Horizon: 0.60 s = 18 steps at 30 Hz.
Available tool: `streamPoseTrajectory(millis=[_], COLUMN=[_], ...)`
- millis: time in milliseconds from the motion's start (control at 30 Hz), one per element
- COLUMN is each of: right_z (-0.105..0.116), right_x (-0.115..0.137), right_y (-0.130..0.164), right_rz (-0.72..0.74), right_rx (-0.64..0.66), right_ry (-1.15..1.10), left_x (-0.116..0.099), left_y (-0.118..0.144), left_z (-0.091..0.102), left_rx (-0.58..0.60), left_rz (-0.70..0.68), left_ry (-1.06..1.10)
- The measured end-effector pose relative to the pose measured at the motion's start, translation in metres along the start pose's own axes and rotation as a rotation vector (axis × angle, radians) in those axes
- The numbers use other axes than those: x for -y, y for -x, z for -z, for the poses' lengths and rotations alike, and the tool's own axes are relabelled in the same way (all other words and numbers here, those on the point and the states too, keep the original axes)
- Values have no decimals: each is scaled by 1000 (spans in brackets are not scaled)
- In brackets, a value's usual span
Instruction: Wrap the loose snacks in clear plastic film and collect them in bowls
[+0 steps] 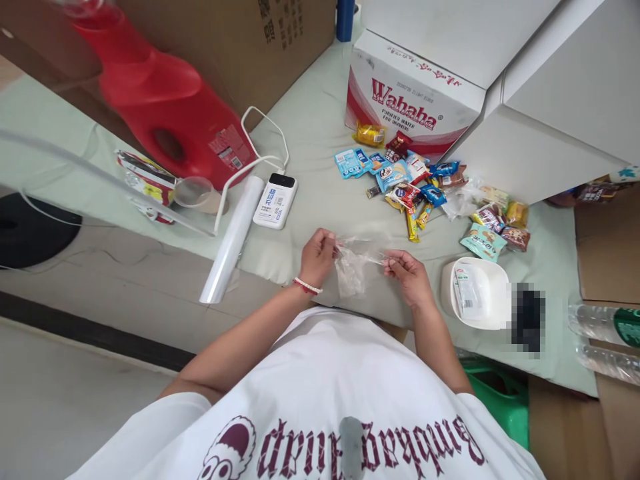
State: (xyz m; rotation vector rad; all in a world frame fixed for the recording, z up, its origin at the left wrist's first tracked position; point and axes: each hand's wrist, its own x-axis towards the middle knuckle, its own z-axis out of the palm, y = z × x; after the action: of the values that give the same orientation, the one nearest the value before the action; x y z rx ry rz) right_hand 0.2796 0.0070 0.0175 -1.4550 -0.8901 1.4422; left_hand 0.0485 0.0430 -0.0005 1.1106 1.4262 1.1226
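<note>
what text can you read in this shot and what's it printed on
"Wahaha", then "PURIFIED WATER FOR DRINKING": white and red carton.
Brown cardboard box: printed characters, too blurred.
Red jug label, power bank, snack packets: too small.
Shirt: gothic lettering upside down, unreadable.

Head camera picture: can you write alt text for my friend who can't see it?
Two hands, left hand and right hand, hold a small clear thin plastic bag between them above a pale green cloth-covered table. Beyond lie a pile of colourful wrapped snacks, a white rectangular power bank, a big red plastic jug and a white plastic bowl.
</note>
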Motion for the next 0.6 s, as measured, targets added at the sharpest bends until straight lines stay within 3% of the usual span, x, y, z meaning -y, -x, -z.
streamPoseTrajectory(millis=[100,200,300,467,600], right_z=[16,32,43,41,35], right_x=[-1,-1,-1,-5,-12], right_y=[-3,-8,-15,-19,-17], right_rz=[1,-21,-21,54,112], right_rx=[-39,-57,-81,-103,-82], right_ry=[24,51,101,213,308], left_x=[6,14,16,-1,-3], left_y=[-13,-24,-29,-26,-38], left_z=[22,45,56,39,24], left_rx=[-108,-31,44,16,20], left_rz=[26,-2,90,387,287], left_ry=[-82,-229,-215,-73,-131])
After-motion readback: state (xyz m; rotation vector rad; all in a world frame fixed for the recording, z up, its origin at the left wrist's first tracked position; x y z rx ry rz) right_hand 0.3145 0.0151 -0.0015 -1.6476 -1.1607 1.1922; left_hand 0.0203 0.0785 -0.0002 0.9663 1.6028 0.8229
